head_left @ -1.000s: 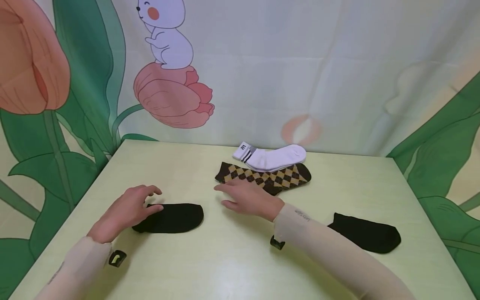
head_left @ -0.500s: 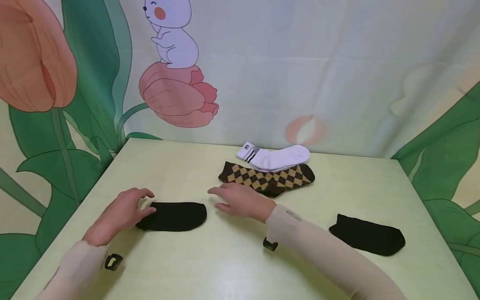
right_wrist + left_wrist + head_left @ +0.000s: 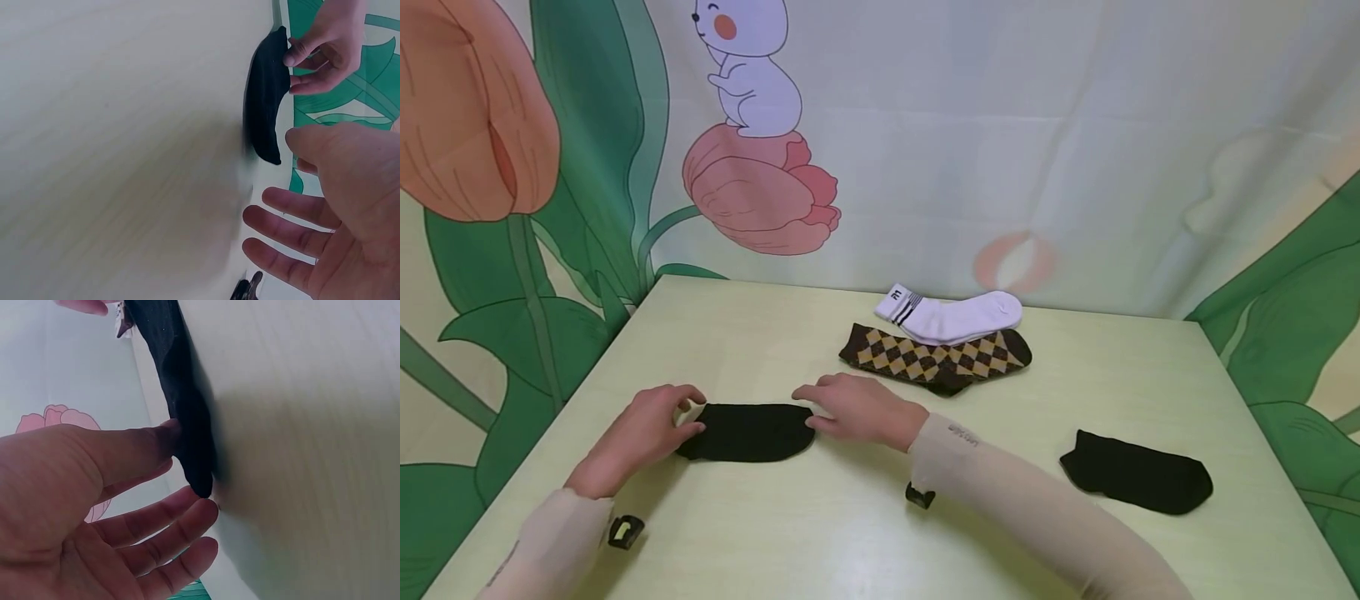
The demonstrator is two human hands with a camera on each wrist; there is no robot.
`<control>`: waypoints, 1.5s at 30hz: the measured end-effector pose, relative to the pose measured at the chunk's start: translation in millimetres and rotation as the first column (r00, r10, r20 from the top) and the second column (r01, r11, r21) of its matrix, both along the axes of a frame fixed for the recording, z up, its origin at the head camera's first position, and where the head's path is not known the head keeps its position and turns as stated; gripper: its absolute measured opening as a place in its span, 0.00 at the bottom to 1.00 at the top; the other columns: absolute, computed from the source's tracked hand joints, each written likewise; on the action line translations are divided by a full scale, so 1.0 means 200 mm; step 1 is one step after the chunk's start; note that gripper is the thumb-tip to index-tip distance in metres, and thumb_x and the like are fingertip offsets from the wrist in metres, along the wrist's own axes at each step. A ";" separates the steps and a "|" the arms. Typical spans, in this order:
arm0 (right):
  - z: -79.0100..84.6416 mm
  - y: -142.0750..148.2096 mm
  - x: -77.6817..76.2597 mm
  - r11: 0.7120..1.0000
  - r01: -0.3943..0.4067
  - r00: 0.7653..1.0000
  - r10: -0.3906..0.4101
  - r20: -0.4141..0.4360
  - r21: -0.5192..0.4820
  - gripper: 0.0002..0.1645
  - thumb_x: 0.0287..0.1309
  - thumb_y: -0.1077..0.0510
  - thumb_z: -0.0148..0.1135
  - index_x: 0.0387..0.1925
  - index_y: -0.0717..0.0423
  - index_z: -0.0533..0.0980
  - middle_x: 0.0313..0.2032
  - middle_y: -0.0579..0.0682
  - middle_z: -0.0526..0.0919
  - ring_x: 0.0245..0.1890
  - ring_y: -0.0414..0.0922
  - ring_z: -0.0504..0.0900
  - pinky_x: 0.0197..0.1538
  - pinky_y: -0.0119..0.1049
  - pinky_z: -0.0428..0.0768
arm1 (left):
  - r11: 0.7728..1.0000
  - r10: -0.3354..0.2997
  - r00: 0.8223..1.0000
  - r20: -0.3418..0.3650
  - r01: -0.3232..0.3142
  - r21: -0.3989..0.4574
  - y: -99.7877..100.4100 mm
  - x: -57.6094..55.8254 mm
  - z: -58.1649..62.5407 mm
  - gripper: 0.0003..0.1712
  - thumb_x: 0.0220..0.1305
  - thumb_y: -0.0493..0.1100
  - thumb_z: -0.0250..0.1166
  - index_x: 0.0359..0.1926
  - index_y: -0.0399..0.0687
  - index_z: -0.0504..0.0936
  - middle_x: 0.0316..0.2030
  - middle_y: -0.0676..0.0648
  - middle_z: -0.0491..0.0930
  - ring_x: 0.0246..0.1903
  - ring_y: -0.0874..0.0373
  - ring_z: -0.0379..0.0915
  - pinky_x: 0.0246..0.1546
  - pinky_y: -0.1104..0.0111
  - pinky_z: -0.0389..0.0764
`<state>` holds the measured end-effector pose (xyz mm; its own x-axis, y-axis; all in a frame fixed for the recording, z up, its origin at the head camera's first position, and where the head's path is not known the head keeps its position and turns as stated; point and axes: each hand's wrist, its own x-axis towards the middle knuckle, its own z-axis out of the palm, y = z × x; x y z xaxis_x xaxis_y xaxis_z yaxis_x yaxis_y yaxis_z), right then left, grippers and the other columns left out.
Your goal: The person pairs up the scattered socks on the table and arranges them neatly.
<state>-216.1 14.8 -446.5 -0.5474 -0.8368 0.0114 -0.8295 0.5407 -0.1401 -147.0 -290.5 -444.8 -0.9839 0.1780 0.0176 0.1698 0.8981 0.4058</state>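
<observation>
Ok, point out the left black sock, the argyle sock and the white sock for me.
Left black sock [image 3: 750,432]: head view, middle of its upper surface.
Argyle sock [image 3: 931,359]: head view, middle of the diamond pattern.
White sock [image 3: 955,319]: head view, mid-body, beside the striped cuff.

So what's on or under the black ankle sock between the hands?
The left hand has its thumb over one end of the black ankle sock; the right hand is at the other, contact unclear. Nothing else shows on it. Table shows around it; what's beneath is covered.
</observation>
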 end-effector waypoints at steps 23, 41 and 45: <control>-0.04 -0.13 0.07 0.996 0.004 0.999 0.000 -0.038 0.093 0.26 0.70 0.49 0.66 0.67 0.40 0.75 0.48 0.46 0.81 0.43 0.41 0.81 0.37 0.34 0.81 | 0.997 -0.075 0.995 -0.064 0.077 0.026 0.02 -0.02 -0.03 0.15 0.58 0.27 0.71 0.47 0.35 0.84 0.33 0.44 0.81 0.30 0.53 0.74 0.36 0.56 0.78; -0.06 -0.14 0.09 0.996 -0.002 0.999 0.006 -0.043 0.088 0.23 0.71 0.54 0.64 0.65 0.38 0.76 0.44 0.45 0.81 0.41 0.41 0.81 0.36 0.35 0.81 | 0.997 -0.079 0.996 -0.037 0.080 0.024 0.03 -0.02 -0.04 0.12 0.60 0.26 0.69 0.44 0.39 0.83 0.29 0.48 0.73 0.29 0.54 0.68 0.33 0.60 0.73; -0.06 -0.14 0.09 0.996 -0.002 0.999 0.006 -0.042 0.089 0.23 0.71 0.55 0.64 0.65 0.38 0.77 0.44 0.45 0.80 0.40 0.41 0.81 0.35 0.34 0.80 | 0.997 -0.078 0.997 -0.030 0.079 0.026 0.03 -0.02 -0.04 0.12 0.60 0.26 0.69 0.44 0.39 0.83 0.29 0.48 0.73 0.29 0.54 0.68 0.33 0.60 0.73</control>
<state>-197.8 -12.8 -458.2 -0.5446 -0.8377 -0.0400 -0.8358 0.5461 -0.0570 -150.8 -284.1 -452.6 -0.9660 0.2535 0.0513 0.2510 0.8704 0.4235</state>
